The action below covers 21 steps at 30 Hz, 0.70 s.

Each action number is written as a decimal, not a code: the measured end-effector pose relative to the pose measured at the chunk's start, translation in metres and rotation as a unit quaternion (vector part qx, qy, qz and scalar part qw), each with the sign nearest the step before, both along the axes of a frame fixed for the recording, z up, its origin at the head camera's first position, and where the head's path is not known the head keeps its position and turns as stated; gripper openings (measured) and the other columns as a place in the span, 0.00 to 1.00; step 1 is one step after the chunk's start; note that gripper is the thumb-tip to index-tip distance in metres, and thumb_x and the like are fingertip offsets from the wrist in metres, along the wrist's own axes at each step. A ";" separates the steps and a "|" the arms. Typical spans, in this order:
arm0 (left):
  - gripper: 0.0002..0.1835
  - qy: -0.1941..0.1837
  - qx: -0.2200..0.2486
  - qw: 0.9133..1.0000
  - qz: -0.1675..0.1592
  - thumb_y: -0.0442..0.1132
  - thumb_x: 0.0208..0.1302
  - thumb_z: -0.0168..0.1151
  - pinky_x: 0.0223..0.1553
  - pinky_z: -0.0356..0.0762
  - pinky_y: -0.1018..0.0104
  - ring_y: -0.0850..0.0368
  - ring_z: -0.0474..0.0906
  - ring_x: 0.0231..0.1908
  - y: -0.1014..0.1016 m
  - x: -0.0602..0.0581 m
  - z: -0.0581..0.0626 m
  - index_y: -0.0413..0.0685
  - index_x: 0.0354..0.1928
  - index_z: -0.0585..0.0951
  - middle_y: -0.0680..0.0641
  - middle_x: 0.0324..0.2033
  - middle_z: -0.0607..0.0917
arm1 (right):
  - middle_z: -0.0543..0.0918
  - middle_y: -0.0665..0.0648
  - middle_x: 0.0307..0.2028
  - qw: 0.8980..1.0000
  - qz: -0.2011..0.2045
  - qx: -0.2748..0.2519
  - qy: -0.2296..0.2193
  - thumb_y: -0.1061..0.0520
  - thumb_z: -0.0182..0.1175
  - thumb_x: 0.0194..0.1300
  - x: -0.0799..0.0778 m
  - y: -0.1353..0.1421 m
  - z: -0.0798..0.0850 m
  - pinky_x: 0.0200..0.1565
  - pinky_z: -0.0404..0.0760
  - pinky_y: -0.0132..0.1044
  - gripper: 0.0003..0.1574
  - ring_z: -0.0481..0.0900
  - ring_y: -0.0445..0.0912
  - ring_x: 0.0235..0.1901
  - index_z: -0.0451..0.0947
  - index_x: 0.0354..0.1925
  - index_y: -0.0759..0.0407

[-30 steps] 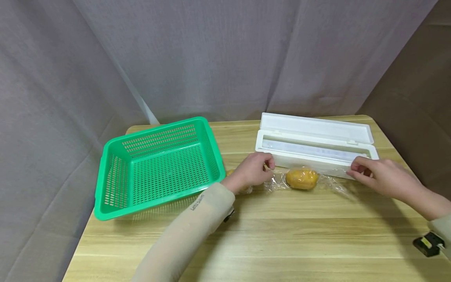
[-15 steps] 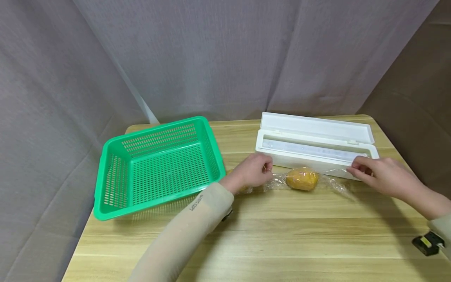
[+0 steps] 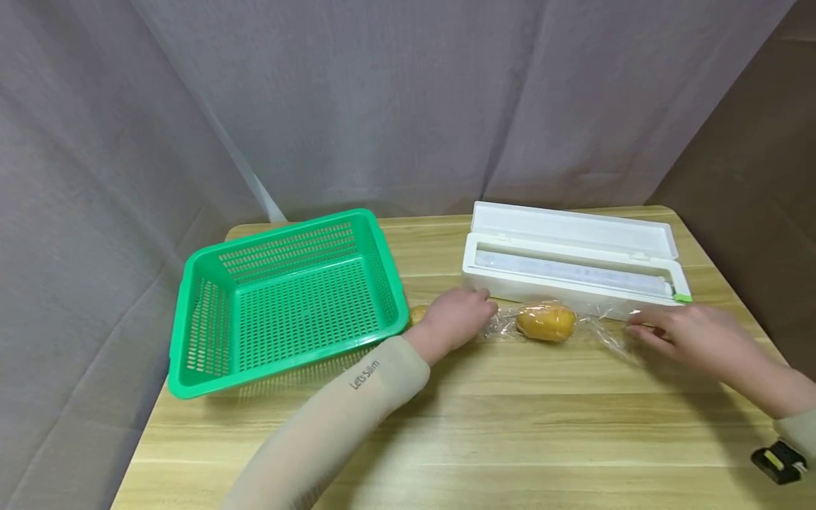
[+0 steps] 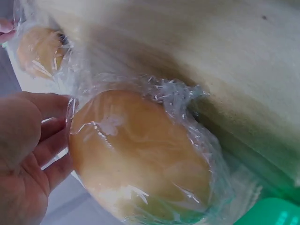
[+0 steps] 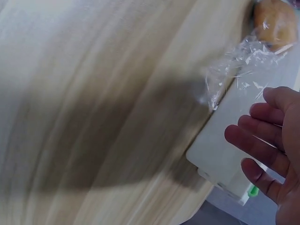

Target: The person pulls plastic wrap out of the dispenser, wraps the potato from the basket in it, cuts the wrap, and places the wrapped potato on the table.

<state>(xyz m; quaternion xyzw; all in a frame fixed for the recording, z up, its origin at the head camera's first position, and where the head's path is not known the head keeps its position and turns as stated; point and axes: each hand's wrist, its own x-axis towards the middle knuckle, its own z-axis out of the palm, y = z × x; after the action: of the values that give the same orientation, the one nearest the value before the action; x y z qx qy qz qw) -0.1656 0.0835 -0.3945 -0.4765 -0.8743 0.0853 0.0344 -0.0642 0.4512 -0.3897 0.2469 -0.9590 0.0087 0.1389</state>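
My left hand (image 3: 455,319) has its fingertips at the clear cling film (image 4: 93,84), close beside a yellow oval fruit or vegetable (image 4: 140,159) wrapped in it. In the head view this piece is mostly hidden behind that hand. A second wrapped yellow piece (image 3: 545,321) lies to the right, joined by the same film. Past the film's loose right end, my right hand (image 3: 701,340) hovers with its fingers loosely spread and nothing between them. Just behind the film stands a white cling film box (image 3: 529,287), lid up, with a film roll (image 3: 567,273) inside.
A green perforated basket (image 3: 290,354) sits on the left of the wooden table (image 3: 510,439), its near right corner by my left wrist. The box's raised lid (image 3: 574,230) faces the grey curtain (image 3: 382,106). A green tab (image 3: 682,298) shows at the box's right end.
My right hand has come down from the box's right end and its fingers have loosened, uncovering the green tab. My left hand's fingers have loosened a little too. The wrapped pieces stay nearly put.
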 end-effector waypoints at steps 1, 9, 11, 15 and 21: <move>0.13 0.013 -0.011 1.000 -0.004 0.33 0.76 0.61 0.42 0.85 0.67 0.60 0.85 0.44 0.000 0.001 -0.001 0.57 0.54 0.87 0.53 0.49 0.86 | 0.90 0.50 0.32 1.000 0.004 0.001 0.003 0.56 0.76 0.62 0.001 0.000 -0.002 0.26 0.83 0.53 0.06 0.87 0.51 0.25 0.89 0.39 0.51; 0.10 0.090 -0.051 0.994 -0.030 0.40 0.77 0.62 0.42 0.83 0.68 0.61 0.82 0.45 0.000 0.003 -0.004 0.63 0.50 0.90 0.55 0.47 0.85 | 0.91 0.52 0.36 1.000 -0.003 0.001 -0.005 0.57 0.76 0.60 0.007 -0.004 -0.010 0.34 0.86 0.58 0.07 0.90 0.57 0.34 0.91 0.39 0.52; 0.12 0.095 -0.046 0.994 -0.033 0.39 0.77 0.60 0.42 0.82 0.68 0.60 0.80 0.47 -0.001 0.003 -0.004 0.63 0.48 0.91 0.55 0.48 0.84 | 0.90 0.48 0.33 1.000 0.006 -0.005 0.006 0.57 0.76 0.60 0.008 -0.004 -0.011 0.33 0.86 0.55 0.05 0.89 0.53 0.32 0.90 0.36 0.50; 0.13 0.082 -0.014 0.996 -0.032 0.38 0.78 0.58 0.45 0.82 0.66 0.57 0.78 0.51 -0.003 0.002 0.001 0.62 0.45 0.91 0.53 0.50 0.82 | 0.83 0.41 0.27 0.999 -0.003 -0.031 0.021 0.56 0.76 0.61 0.009 -0.006 -0.008 0.26 0.80 0.46 0.07 0.80 0.41 0.25 0.86 0.31 0.46; 0.10 0.078 0.031 0.996 -0.034 0.45 0.75 0.62 0.50 0.83 0.62 0.56 0.80 0.49 -0.006 -0.001 0.009 0.60 0.36 0.90 0.52 0.45 0.83 | 0.71 0.35 0.25 0.996 -0.035 -0.079 0.038 0.59 0.76 0.62 0.010 -0.009 0.003 0.24 0.67 0.32 0.08 0.65 0.30 0.25 0.86 0.33 0.46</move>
<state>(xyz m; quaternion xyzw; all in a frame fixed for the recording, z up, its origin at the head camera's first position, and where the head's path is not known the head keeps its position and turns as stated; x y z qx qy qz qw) -0.1662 0.0770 -0.3855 -0.4965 -0.8545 0.0941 0.1199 -0.0540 0.4419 -0.3866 0.2013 -0.9575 0.0702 0.1943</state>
